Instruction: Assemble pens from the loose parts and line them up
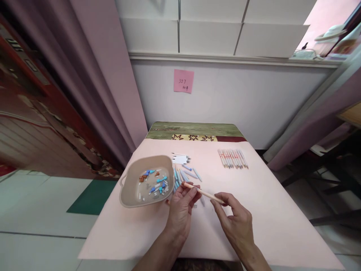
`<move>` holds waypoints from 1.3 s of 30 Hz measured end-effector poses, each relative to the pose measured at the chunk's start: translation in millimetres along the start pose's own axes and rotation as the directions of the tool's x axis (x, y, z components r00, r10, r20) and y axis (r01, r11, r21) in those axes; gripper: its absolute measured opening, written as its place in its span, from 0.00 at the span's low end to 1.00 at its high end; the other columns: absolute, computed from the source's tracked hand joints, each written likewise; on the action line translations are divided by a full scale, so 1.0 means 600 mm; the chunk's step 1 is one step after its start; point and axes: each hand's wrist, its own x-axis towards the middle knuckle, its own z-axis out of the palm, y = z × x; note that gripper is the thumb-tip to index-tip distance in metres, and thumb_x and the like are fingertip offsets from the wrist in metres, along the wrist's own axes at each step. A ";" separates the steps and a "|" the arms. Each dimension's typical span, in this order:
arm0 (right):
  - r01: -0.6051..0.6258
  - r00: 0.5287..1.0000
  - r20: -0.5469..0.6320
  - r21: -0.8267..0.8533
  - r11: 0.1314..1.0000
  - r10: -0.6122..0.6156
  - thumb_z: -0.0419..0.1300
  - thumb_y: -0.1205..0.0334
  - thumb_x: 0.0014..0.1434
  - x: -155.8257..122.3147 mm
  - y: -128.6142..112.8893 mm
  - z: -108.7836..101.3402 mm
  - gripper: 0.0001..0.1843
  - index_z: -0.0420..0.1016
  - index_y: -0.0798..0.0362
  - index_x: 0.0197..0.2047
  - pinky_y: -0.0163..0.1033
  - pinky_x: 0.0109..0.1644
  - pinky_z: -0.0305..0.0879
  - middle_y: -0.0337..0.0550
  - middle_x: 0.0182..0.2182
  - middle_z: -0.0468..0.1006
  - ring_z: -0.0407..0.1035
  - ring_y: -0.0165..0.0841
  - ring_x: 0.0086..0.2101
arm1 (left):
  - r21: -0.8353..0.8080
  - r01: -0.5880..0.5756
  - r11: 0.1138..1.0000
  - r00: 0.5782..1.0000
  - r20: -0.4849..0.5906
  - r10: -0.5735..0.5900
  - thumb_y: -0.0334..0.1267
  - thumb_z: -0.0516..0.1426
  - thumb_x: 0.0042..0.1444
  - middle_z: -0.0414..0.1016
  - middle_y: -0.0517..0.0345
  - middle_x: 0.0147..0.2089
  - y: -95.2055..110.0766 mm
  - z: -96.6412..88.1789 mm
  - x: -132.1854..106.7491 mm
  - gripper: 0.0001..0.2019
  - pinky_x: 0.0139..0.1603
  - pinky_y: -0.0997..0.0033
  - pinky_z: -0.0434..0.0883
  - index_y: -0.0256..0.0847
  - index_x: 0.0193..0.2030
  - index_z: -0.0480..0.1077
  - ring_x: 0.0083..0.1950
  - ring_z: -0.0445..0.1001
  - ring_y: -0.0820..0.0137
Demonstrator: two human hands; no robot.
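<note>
A slim peach-coloured pen [208, 194] is held between both hands above the near part of the table, tilted down toward the right. My left hand [182, 205] grips its left part, where a darker orange-brown end shows past the fingers. At the other end, the thumb and fingertips of my right hand [234, 214] pinch the barrel. Beyond my left hand lies a loose pile of blue, lilac and peach pen barrels [184, 175], partly hidden by that hand. White refills [181, 159] with dark tips lie behind the pile.
To the left stands a beige basin [129, 188] holding small blue, brown and white pieces [160, 186]. A row of several pens [232, 159] lies at the back right. A pink note [183, 81] is stuck to the wall behind the pink-covered table [276, 226].
</note>
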 end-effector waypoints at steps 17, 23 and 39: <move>-0.092 0.989 0.114 0.020 0.996 0.090 0.56 0.52 0.62 -0.002 -0.002 -0.002 0.12 0.73 0.52 0.35 0.28 0.21 0.61 0.37 0.23 0.73 0.68 0.28 0.22 | -0.016 0.010 1.000 1.000 0.013 -0.010 0.30 0.69 0.41 0.78 0.58 0.36 0.003 -0.005 0.002 0.15 0.42 0.72 0.74 0.38 0.37 0.71 0.40 0.76 0.71; -0.071 0.992 0.108 0.010 0.997 0.070 0.58 0.50 0.60 -0.001 0.000 -0.003 0.14 0.74 0.52 0.41 0.30 0.30 0.67 0.38 0.26 0.76 0.71 0.29 0.25 | 0.002 0.002 1.000 1.000 0.017 -0.002 0.29 0.68 0.42 0.78 0.57 0.36 0.001 -0.007 0.002 0.15 0.42 0.71 0.74 0.38 0.37 0.71 0.41 0.76 0.70; -0.102 0.983 0.149 -0.017 0.995 0.104 0.59 0.49 0.59 -0.005 -0.004 0.003 0.13 0.72 0.51 0.37 0.29 0.26 0.63 0.36 0.24 0.75 0.69 0.28 0.24 | 0.093 -0.048 0.994 0.998 0.039 0.044 0.32 0.68 0.43 0.78 0.55 0.36 -0.002 -0.006 0.000 0.17 0.46 0.70 0.72 0.38 0.40 0.70 0.42 0.76 0.69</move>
